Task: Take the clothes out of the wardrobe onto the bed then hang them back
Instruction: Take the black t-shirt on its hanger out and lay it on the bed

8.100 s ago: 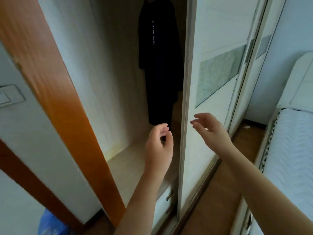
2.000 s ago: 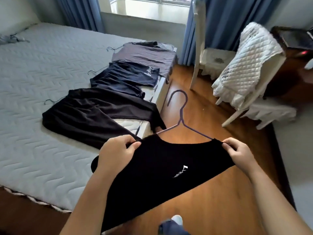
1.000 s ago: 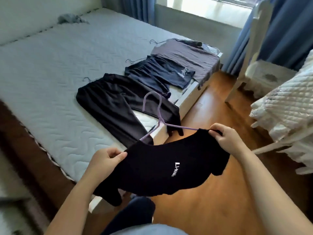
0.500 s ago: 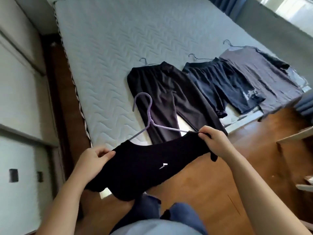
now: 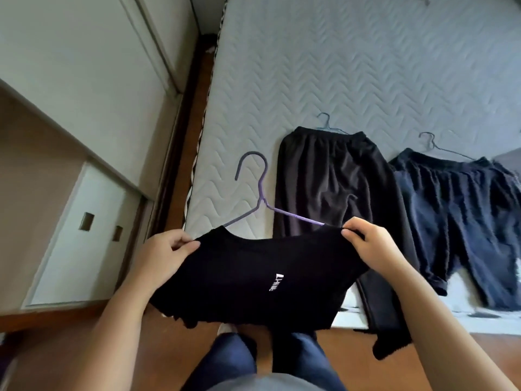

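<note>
I hold a black T-shirt (image 5: 253,280) with a small white logo, hung on a purple hanger (image 5: 260,193) whose hook sticks up over the bed edge. My left hand (image 5: 165,256) pinches its left shoulder and my right hand (image 5: 369,246) pinches its right shoulder. The shirt hangs in the air above my legs, in front of the bed (image 5: 338,66). Black trousers (image 5: 332,179) and dark blue shorts (image 5: 456,210) lie flat on the mattress, each on a wire hanger.
The wardrobe (image 5: 70,94) with pale sliding doors stands to the left, across a narrow strip of wooden floor (image 5: 180,153) from the bed. A bit of grey garment (image 5: 507,156) shows at the right edge. My legs (image 5: 267,359) are below the shirt.
The view has swung left toward the wardrobe, which now fills the left side. Both hands keep the same hold on the shirt's shoulders; the grey shirt has slid almost out of view.
</note>
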`<state>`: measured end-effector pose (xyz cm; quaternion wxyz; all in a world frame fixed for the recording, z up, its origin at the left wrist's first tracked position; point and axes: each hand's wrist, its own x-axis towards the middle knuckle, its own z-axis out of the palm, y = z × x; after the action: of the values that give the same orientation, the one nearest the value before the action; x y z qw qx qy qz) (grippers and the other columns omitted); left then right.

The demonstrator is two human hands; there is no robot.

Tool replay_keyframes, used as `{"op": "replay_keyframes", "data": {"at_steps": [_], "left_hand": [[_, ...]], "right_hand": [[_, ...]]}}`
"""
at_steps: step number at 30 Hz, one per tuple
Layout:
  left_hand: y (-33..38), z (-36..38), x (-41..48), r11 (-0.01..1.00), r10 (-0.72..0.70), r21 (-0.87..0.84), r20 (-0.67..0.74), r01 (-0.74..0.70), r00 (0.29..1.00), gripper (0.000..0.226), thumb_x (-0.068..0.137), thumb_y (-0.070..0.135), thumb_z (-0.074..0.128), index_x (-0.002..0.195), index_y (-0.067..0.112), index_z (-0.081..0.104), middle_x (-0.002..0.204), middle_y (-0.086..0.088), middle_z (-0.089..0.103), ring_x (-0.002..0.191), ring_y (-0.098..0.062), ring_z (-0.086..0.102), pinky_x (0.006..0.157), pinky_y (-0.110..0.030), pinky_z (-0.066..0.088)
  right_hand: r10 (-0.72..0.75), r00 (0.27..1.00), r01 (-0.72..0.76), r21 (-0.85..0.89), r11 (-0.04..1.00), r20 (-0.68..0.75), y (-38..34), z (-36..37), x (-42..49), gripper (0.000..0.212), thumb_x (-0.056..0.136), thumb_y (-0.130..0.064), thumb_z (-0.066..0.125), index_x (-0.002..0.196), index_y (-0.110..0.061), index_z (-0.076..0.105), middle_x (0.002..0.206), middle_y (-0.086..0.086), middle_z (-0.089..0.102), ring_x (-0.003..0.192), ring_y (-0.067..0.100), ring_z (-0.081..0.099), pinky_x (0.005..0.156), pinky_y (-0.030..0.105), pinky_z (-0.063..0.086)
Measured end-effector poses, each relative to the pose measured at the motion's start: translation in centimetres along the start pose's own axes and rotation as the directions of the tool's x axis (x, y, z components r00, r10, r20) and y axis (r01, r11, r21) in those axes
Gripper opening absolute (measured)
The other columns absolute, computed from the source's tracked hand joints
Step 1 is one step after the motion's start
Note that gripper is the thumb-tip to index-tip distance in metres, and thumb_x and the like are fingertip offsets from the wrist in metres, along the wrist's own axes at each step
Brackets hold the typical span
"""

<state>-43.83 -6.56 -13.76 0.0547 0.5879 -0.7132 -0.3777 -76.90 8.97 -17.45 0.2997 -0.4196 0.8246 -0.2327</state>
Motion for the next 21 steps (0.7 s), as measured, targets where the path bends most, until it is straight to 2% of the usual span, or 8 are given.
{"op": "replay_keyframes", "data": {"at_steps": [4, 9, 13, 15, 18, 21], "left_hand": [[3.5, 0.7, 2.0, 0.999, 0.014, 0.046, -0.082, -0.010, 0.997, 0.012, 0.084, 0.021, 0.062, 0.077, 0.013, 0.067, 0.077, 0.002, 0.067, 0.079, -0.014, 0.060, 0.067, -0.027, 0.042], [7.2, 0.2, 6.6, 0.990, 0.094, 0.127, -0.220, -0.067, 0.971, 0.011, 0.084, 0.022, 0.063, 0.080, 0.013, 0.068, 0.071, 0.010, 0.062, 0.074, -0.011, 0.057, 0.066, -0.024, 0.042], [9.3, 0.4, 12.2, 0.971, 0.205, 0.170, -0.252, -0.165, 0.946, 0.013, 0.085, 0.022, 0.061, 0.085, 0.010, 0.067, 0.073, 0.009, 0.060, 0.073, -0.009, 0.053, 0.061, -0.009, 0.036], [9.9, 1.0, 15.9, 0.963, 0.233, 0.189, -0.244, -0.190, 0.941, 0.016, 0.087, 0.023, 0.059, 0.090, 0.009, 0.066, 0.080, 0.006, 0.060, 0.078, -0.011, 0.052, 0.061, -0.015, 0.036], [10.5, 2.0, 22.0, 0.959, 0.247, 0.201, -0.242, -0.200, 0.938, 0.019, 0.089, 0.025, 0.056, 0.094, 0.008, 0.064, 0.087, -0.002, 0.064, 0.080, -0.018, 0.054, 0.069, -0.027, 0.038], [10.8, 3.2, 28.2, 0.956, 0.246, 0.224, -0.251, -0.191, 0.936, 0.022, 0.091, 0.026, 0.053, 0.097, 0.007, 0.062, 0.094, -0.009, 0.067, 0.083, -0.026, 0.057, 0.070, -0.030, 0.038]], "right_hand": [[-0.044, 0.999, 0.043, 0.046, 0.998, 0.021, 0.5, -2.0, 3.9, 0.013, 0.087, -0.015, 0.058, 0.076, -0.021, 0.055, 0.070, 0.003, 0.061, 0.072, 0.023, 0.056, 0.069, 0.029, 0.043], [-0.087, 0.996, 0.088, 0.021, 0.996, -0.027, -0.1, -4.4, 10.0, 0.009, 0.088, -0.020, 0.056, 0.079, -0.022, 0.057, 0.075, 0.006, 0.065, 0.075, 0.025, 0.058, 0.075, 0.037, 0.046], [-0.087, 0.994, 0.086, -0.008, 0.996, -0.072, -0.4, -5.9, 14.2, 0.010, 0.089, -0.022, 0.053, 0.083, -0.017, 0.059, 0.076, 0.009, 0.065, 0.073, 0.027, 0.058, 0.073, 0.039, 0.046], [-0.068, 0.995, 0.067, -0.023, 0.998, -0.077, -0.6, -6.1, 16.6, 0.011, 0.090, -0.024, 0.051, 0.083, -0.018, 0.058, 0.074, 0.008, 0.064, 0.070, 0.026, 0.057, 0.072, 0.039, 0.047], [-0.042, 0.994, 0.037, -0.049, 0.998, -0.101, -1.0, -5.9, 21.1, 0.013, 0.092, -0.025, 0.049, 0.090, -0.016, 0.059, 0.077, 0.006, 0.063, 0.074, 0.026, 0.056, 0.072, 0.037, 0.045], [-0.017, 0.990, 0.007, -0.070, 0.998, -0.142, -1.1, -5.1, 26.2, 0.017, 0.092, -0.024, 0.047, 0.095, -0.013, 0.059, 0.083, 0.009, 0.063, 0.079, 0.028, 0.054, 0.073, 0.036, 0.042]]}}
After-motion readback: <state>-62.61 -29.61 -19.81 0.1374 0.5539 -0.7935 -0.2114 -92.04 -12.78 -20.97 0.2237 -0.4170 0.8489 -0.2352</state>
